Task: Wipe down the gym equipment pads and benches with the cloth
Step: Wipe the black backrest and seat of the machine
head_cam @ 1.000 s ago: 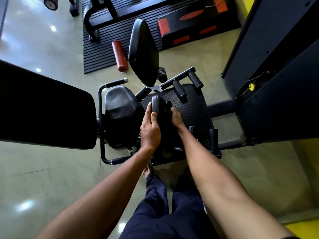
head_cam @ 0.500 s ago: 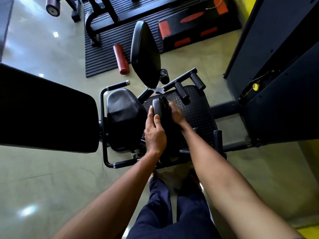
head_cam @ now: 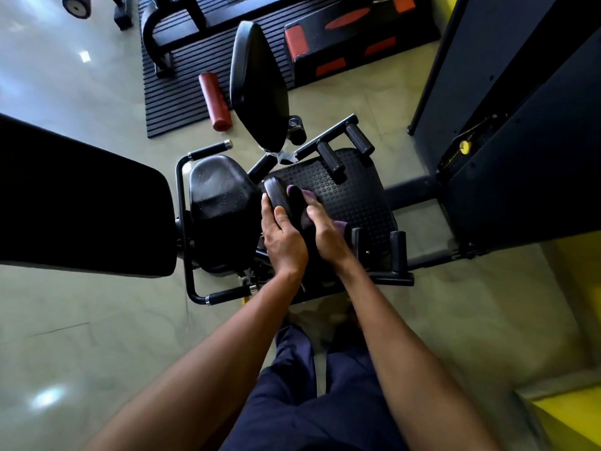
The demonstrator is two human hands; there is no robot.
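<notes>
The weight tower (head_cam: 520, 131) is seen filling the right side, and a broad back pad (head_cam: 81, 203) the left, both apart from the work and not being touched. Between them the studded footplate (head_cam: 354, 193) is set low on the floor frame. The seat (head_cam: 221, 206) is found just beside it, beaded with what look like droplets, so it has probably been wetted or wiped already. A small pad (head_cam: 276, 193) stands on edge between seat and footplate, and it is here that the wiping is judged to be under way. The pad is flanked by both hands because a pad on a pivot would likely swing away if pushed from one side only. The left hand (head_cam: 283, 239) is laid against its left face, fingers fairly straight and the thumb rested on the rim, nothing being clutched: it is used as a brace. The right hand (head_cam: 328, 236) is bent over the cloth (head_cam: 307, 194), which is held pressed to the pad's right face. Purple folds are left showing beyond the fingertips and below the palm. How tightly the cloth is bunched under the fingers cannot be told.
</notes>
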